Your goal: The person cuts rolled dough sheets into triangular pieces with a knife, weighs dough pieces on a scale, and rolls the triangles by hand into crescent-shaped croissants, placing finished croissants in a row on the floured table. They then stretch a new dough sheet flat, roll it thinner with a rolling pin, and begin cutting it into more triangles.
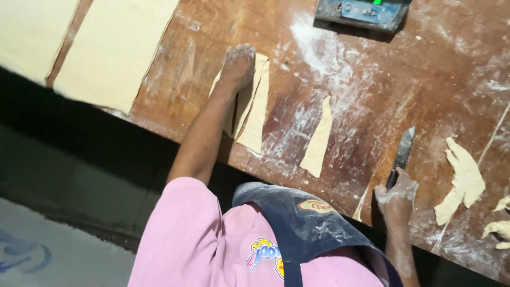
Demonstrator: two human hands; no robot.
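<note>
A single head-worn camera looked steeply down, tilted, over the wearer's pink shirt [186, 239] and dark apron [303, 223] onto a floured wooden table [372, 95]. The view sat close above the near table edge, facing across the board toward a scale [364, 11] at the frame's top.

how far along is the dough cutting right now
Done: several strips are cut, one lone strip lying mid-table and scraps at the right. In hand: the left hand presses on a pair of strips while the right hand holds a knife. Left: two large dough sheets lie uncut.
</note>
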